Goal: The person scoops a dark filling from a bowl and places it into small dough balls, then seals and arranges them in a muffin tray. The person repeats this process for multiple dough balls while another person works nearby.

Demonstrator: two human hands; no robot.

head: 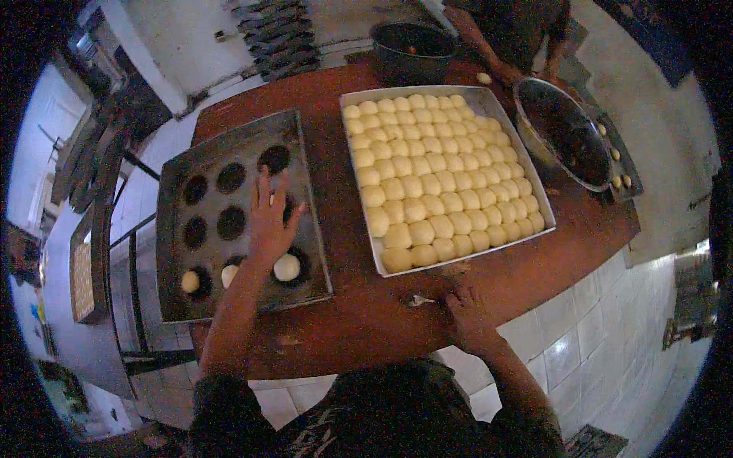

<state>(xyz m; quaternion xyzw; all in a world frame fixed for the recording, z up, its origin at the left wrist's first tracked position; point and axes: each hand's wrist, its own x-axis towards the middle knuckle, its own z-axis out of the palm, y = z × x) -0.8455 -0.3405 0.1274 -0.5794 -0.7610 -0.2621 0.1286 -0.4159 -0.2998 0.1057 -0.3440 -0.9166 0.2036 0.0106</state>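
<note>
My left hand [271, 226] hovers with fingers spread over a dark metal baking pan [172, 246] with round black wells. A small pale patch, perhaps dough, shows between its fingers; what lies under the palm is hidden. In the pan's near row sit a yellowish dough ball [190, 281] and a whiter dough ball [286, 267], while my forearm partly covers another dough ball [229, 275]. My right hand [468, 306] rests low at the table's near edge, beside a small metal utensil [422, 299], possibly a spoon. Whether the fingers grip its handle is unclear.
A white-rimmed tray [375, 252] packed with rows of dough balls fills the middle of the brown table [326, 229]. Beyond stand a dark pot [413, 51] and a tilted metal basin [564, 134]. Another person's hands [509, 74] are behind the basin. A loose ball [484, 78] lies nearby.
</note>
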